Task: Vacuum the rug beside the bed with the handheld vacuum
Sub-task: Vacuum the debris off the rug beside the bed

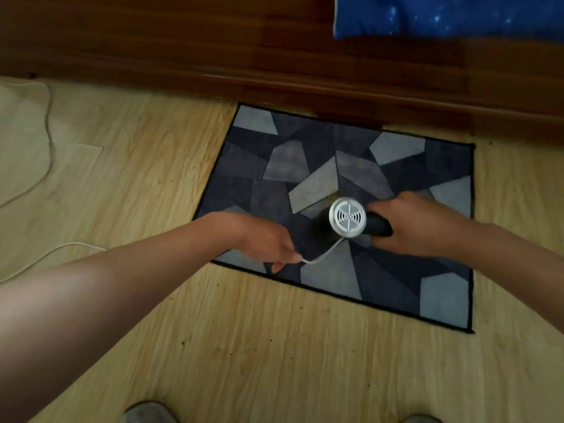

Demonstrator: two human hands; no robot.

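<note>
Head view. A grey patchwork rug (381, 276) lies on the pale wood floor (244, 346), its far edge against the dark wooden bed frame (274, 56); blue bedding (448, 16) hangs at upper right. The vacuum (348, 221) stands over the rug's middle, its silver vented end facing the camera. The right hand (421, 227) grips its black handle, fingers wrapped round it. The left hand (271, 242), just left of the vacuum and apart from the right, pinches the white cord (323, 254) that runs from the vacuum; more cord loops across the floor at left. Two shoe tips (149, 412) show at the bottom edge.
</note>
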